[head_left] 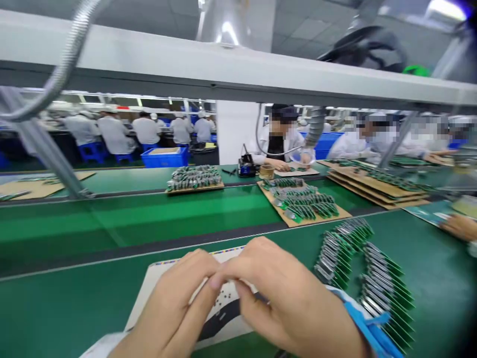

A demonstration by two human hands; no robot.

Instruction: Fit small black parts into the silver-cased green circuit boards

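Head view, one frame. The left hand (167, 303) and right hand (290, 298) were drawn close together at 6 o'clock, low in the view, above a cream card (167, 286) lying on the green bench mat (67, 313). The grip was closed, not spread: the fingers of both hands curled inward and pressed toward each other, and the left fingertips (215, 281) met the right hand's fingers near the middle of the card. Whether they pinched a small item could not be told, as the fingers hid the point of contact. Under the hands, a black strip (219, 318) crossed the card, with small dark specks (225, 293) scattered beside it.

Judgement: work this fine appeared best done with the fingertips, keeping both hands close and steady, clear of the loose specks.

A blue cuff (367, 323) circled the right wrist. Two stacked rows of green circuit boards (333, 261) stood at 4 o'clock, just beside the right hand. A cardboard tray of boards (301, 201) sat at 1 o'clock across a dark divider (149, 246), and a co-worker's hand (460, 226) lay at 3 o'clock.
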